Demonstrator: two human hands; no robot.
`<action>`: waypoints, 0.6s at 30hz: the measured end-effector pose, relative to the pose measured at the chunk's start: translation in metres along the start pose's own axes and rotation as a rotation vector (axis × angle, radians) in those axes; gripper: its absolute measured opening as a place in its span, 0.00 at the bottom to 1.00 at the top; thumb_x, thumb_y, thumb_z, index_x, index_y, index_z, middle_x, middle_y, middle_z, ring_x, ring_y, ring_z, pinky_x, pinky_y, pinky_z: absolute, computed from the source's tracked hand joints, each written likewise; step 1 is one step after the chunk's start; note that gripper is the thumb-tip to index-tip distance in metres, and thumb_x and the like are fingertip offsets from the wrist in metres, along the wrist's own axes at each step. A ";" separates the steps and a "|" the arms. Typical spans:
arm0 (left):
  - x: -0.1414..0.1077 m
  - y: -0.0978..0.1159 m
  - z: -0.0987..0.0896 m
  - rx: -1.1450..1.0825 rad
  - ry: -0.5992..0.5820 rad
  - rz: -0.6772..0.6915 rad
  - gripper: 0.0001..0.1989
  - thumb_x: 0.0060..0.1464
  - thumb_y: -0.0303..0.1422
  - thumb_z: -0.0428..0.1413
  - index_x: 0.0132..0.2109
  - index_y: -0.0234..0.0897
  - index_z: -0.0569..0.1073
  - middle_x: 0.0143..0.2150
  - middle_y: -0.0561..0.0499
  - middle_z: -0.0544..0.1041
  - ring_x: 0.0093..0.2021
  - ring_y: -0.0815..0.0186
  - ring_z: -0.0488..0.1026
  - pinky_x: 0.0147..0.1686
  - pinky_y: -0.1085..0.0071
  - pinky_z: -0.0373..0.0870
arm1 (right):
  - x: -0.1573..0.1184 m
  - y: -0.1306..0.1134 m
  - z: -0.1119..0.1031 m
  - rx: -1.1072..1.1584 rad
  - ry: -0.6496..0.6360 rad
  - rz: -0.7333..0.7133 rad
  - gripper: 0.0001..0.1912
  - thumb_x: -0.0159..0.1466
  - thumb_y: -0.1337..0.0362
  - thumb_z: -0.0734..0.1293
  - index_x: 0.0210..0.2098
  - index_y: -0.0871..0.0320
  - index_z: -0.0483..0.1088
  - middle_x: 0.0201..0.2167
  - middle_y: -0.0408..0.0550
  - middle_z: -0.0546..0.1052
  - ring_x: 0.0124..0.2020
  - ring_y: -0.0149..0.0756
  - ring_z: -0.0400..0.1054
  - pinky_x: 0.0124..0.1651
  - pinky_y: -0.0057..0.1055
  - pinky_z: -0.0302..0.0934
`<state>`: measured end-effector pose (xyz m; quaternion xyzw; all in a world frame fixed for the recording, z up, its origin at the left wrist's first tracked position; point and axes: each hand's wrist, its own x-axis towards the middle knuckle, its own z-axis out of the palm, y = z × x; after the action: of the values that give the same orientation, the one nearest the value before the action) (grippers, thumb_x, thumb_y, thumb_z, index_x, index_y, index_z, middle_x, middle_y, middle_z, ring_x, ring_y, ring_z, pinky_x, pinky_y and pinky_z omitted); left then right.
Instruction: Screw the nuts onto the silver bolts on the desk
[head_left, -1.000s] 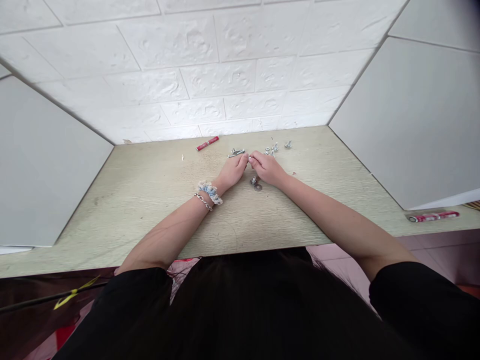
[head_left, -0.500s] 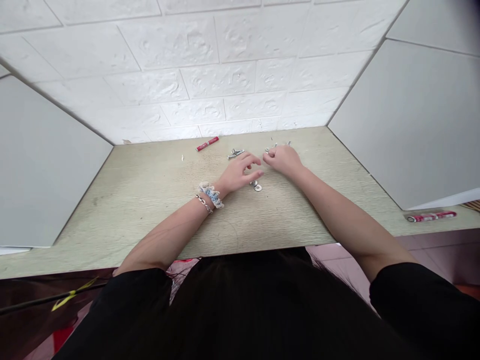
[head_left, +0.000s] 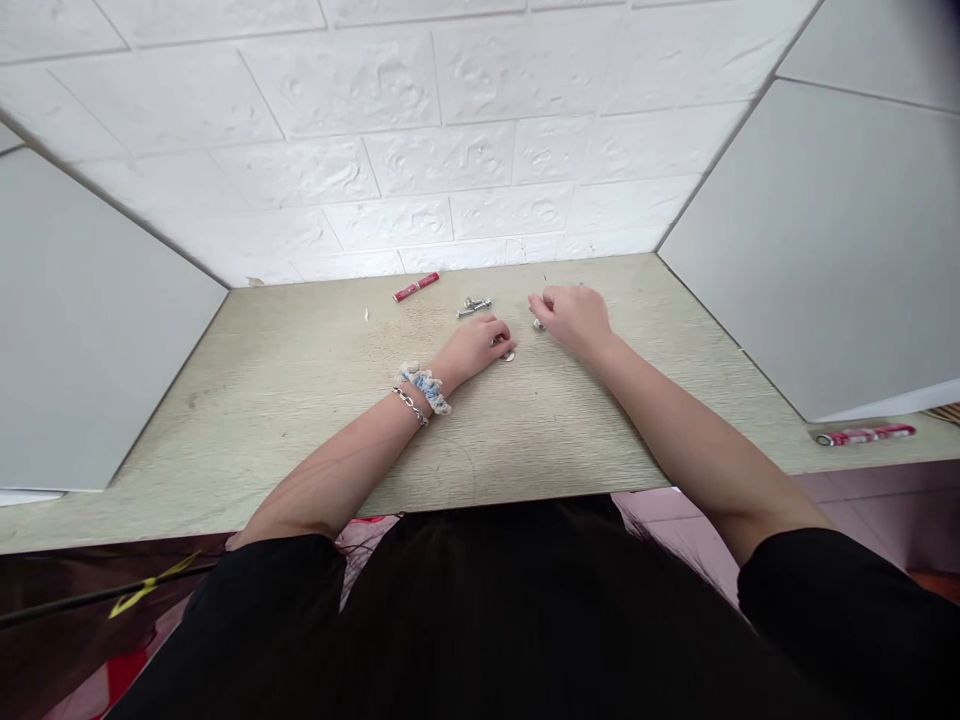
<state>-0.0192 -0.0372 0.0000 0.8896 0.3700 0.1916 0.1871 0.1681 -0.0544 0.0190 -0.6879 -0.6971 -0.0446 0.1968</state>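
My left hand (head_left: 476, 348) is closed in a pinch on a flat, round metal washer (head_left: 508, 357), just above or on the wooden tabletop (head_left: 315, 400). To its right, my right hand (head_left: 576, 317) has its fingers curled together. A small silver metal part (head_left: 538, 324) shows below its thumb and fingertips; most of it is hidden, so I cannot tell its exact kind. Beyond my left hand, silver bolts (head_left: 474, 308) lie together on the wood.
A red marker-like stick (head_left: 416, 287) lies near the white brick wall (head_left: 472, 155). Another red stick (head_left: 866, 434) rests by the right front edge. Grey panels stand at the left (head_left: 67, 330) and right (head_left: 825, 240). A small white scrap (head_left: 367, 314) lies at left.
My left hand has closed its spread fingers on the washer, which has shifted slightly away from me. The metal part at my right fingertips now shows lower, beneath the thumb.
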 end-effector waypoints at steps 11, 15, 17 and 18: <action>-0.002 -0.001 -0.008 0.043 0.108 -0.195 0.14 0.63 0.30 0.42 0.46 0.31 0.70 0.47 0.40 0.73 0.51 0.57 0.68 0.57 0.57 0.63 | -0.022 -0.032 0.006 0.152 -0.373 -0.337 0.12 0.62 0.55 0.61 0.36 0.57 0.67 0.34 0.51 0.78 0.32 0.39 0.67 0.30 0.31 0.48; -0.002 -0.013 -0.021 0.053 -0.086 0.018 0.16 0.63 0.33 0.43 0.40 0.33 0.74 0.43 0.43 0.73 0.50 0.59 0.69 0.56 0.60 0.64 | -0.023 -0.033 0.012 0.139 -0.369 -0.332 0.13 0.66 0.58 0.57 0.42 0.58 0.68 0.42 0.54 0.78 0.40 0.43 0.70 0.33 0.33 0.49; -0.003 -0.018 -0.027 0.047 -0.119 0.028 0.14 0.61 0.36 0.47 0.42 0.34 0.75 0.44 0.44 0.73 0.49 0.60 0.69 0.55 0.62 0.65 | -0.021 -0.033 0.014 0.116 -0.346 -0.302 0.15 0.68 0.60 0.54 0.44 0.58 0.68 0.43 0.55 0.78 0.41 0.43 0.71 0.32 0.33 0.49; -0.004 -0.021 -0.029 0.043 -0.127 0.017 0.14 0.59 0.38 0.50 0.43 0.35 0.75 0.45 0.44 0.73 0.48 0.60 0.70 0.54 0.63 0.65 | -0.021 -0.033 0.015 0.101 -0.337 -0.288 0.15 0.69 0.60 0.53 0.44 0.58 0.68 0.42 0.55 0.78 0.41 0.44 0.71 0.32 0.34 0.48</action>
<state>-0.0477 -0.0210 0.0143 0.9069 0.3538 0.1281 0.1894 0.1325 -0.0704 0.0052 -0.5683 -0.8125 0.0783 0.1034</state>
